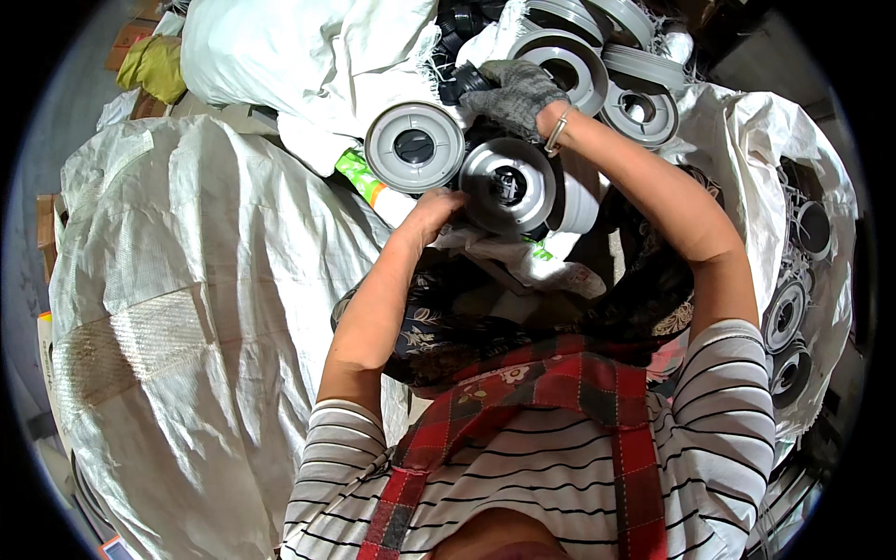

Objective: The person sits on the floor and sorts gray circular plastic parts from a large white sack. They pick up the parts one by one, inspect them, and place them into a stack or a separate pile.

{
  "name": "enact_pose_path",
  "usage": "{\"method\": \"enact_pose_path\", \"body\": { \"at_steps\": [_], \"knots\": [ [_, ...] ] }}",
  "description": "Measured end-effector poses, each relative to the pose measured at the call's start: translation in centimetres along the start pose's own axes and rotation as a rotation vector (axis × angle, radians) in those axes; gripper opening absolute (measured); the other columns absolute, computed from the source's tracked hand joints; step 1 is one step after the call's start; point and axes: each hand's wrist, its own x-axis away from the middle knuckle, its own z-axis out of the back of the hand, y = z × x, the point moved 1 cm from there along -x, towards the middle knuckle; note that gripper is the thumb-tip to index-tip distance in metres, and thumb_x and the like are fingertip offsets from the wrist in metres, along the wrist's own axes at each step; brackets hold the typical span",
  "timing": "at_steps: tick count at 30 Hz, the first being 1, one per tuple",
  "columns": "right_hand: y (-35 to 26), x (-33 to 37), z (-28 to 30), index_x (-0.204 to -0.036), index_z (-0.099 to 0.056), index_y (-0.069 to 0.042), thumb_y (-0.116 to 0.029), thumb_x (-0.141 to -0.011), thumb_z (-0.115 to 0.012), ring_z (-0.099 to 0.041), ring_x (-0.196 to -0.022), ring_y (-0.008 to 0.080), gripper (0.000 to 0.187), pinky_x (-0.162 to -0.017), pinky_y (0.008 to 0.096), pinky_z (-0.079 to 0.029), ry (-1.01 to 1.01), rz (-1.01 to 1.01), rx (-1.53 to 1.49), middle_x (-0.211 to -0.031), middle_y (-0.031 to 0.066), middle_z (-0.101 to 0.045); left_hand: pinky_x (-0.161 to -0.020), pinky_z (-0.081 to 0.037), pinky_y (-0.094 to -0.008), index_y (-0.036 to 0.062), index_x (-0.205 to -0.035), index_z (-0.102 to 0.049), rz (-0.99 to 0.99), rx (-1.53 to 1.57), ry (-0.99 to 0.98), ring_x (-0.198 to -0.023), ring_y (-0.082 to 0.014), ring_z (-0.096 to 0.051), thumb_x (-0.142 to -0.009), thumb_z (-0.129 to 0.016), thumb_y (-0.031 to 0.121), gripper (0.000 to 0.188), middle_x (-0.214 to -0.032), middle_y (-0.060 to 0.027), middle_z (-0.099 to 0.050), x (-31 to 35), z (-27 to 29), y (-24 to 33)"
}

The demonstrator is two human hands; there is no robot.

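My bare left hand (437, 214) is closed, with its fingers curled at the lower left rim of a grey round plastic part (480, 193). That part has a dark centre hole and faces up in front of me. Just above the same hand lies a second grey round plastic part (445, 147) with a wide flat rim. My right hand (519, 99), in a grey knitted glove, reaches further out. Its fingers are closed round a black ribbed plastic fitting (464, 84) at the edge of the heap. The undersides of both hands are hidden.
Several grey round parts (637, 114) are heaped at the far right. A full white sack (271, 65) stands at the back. Another large white woven sack (168, 252) fills the left side. On the right, an open white sack (747, 140) holds black-and-grey round parts (786, 315).
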Motion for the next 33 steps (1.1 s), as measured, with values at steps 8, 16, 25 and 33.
{"method": "enact_pose_path", "body": {
  "at_steps": [8, 16, 25, 33],
  "knots": [
    [2.7, 3.1, 1.1, -0.101, -0.063, 0.0, -0.046, -0.074, -0.063, -0.06, -0.093, 0.0365, 0.053, -0.084, 0.0393, -0.046, 0.257, -0.053, -0.134, -0.096, 0.0227, -0.063, -0.066, -0.051, -0.0255, 0.0002, -0.098, -0.057, -0.507, 0.198, -0.056, -0.074, -0.0146, -0.063, -0.085, -0.06, 0.012, 0.018, -0.085, -0.0072, -0.064, 5.8, -5.8, 6.7],
    [1.0, 4.7, 1.1, -0.101, -0.064, -0.008, -0.03, -0.078, -0.062, -0.057, -0.098, 0.031, 0.032, -0.086, 0.0382, -0.045, 0.319, 0.505, 0.164, -0.097, 0.0143, -0.062, -0.084, -0.052, -0.0355, -0.0041, -0.114, -0.049, -0.563, 0.692, 0.016, -0.089, -0.022, -0.062, -0.084, -0.063, 0.019, 0.04, -0.1, -0.0127, -0.06, 8.1, -5.6, 9.5],
    [0.9, 4.8, -2.0, -0.113, -0.05, 0.003, -0.031, -0.063, -0.072, -0.054, -0.106, 0.0359, 0.065, -0.092, 0.0395, -0.043, 0.106, 0.298, 0.096, -0.113, 0.0222, -0.056, -0.087, -0.049, -0.0364, -0.0039, -0.11, -0.055, -0.57, 0.556, -0.001, -0.095, -0.0217, -0.061, -0.088, -0.06, 0.025, 0.037, -0.105, -0.0116, -0.062, 8.4, -6.0, 9.4],
    [1.1, 5.3, -3.2, -0.103, -0.055, 0.002, -0.021, -0.066, -0.065, -0.058, -0.087, 0.0347, 0.045, -0.082, 0.0409, -0.046, 0.204, 0.666, 0.26, -0.09, 0.0194, -0.059, -0.083, -0.05, -0.0338, -0.0052, -0.106, -0.057, -0.511, 0.453, 0.006, -0.092, -0.0204, -0.062, -0.088, -0.06, 0.029, 0.039, -0.102, -0.0123, -0.063, 8.8, -4.9, 9.3]
  ]
}}
